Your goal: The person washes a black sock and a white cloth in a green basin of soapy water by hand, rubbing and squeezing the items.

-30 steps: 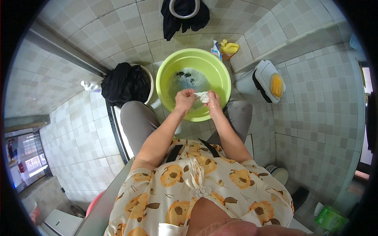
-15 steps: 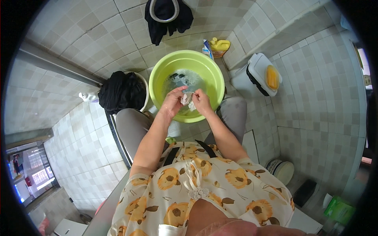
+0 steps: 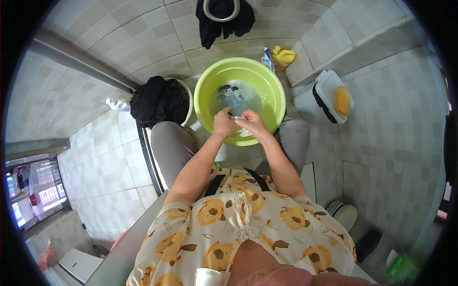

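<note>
Between my knees stands a yellow-green basin with cloudy, sudsy water and something dark in it. Over its near side, my left hand and my right hand meet, fingers closed on a small wet whitish cloth. Part of this cloth hangs below the right fingers; the rest is hidden by the hands, so its exact kind does not show.
Black clothes are heaped in a white tub left of the basin. Behind it stand a yellow jug and a blue-white packet. A lidded white bin with a yellow item is at right. Dark cloth hangs on the wall.
The whole view has shifted, so the basin sits farther right in the picture. My hands have turned and drawn closer together, and the cloth now shows less between them.
</note>
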Tool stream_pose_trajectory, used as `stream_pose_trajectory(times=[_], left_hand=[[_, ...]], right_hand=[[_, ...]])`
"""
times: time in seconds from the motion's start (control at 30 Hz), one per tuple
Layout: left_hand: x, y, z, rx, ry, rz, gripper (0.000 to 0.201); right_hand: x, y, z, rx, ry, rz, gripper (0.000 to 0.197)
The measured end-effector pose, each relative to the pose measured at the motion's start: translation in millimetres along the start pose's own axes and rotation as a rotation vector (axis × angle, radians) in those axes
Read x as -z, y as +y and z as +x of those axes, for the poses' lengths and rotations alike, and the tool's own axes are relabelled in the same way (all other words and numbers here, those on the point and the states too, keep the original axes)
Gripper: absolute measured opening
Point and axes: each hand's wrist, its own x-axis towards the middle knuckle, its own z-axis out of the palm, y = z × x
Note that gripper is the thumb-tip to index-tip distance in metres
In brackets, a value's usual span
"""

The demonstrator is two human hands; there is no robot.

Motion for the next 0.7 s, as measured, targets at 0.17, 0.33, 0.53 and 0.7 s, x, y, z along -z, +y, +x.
stream_pose_trajectory(times=[0.17, 0.33, 0.53, 0.7], left_hand=[[15.0, 7.2, 9.9, 0.214, -0.164, -0.286, 0.045], [32.1, 26.2, -1.9, 0.341, -0.565, -0.88, 0.042], [14.4, -1.6, 3.7, 0.001, -0.081, 0.214, 0.056], [0.4, -17.8, 7.2, -0.007, 0.061, 0.261, 0.047]], right_hand=[[15.5, 21.2, 9.9, -0.129, 0.136, -0.458, 0.023], [8.5, 15.9, 10.9, -0.121, 0.244, -0.787, 0.025], [-12.9, -0.5, -3.9, 0.01, 0.099, -0.186, 0.034], [-14.1, -10.5, -12.5, -0.137, -0.131, 0.246, 0.036]])
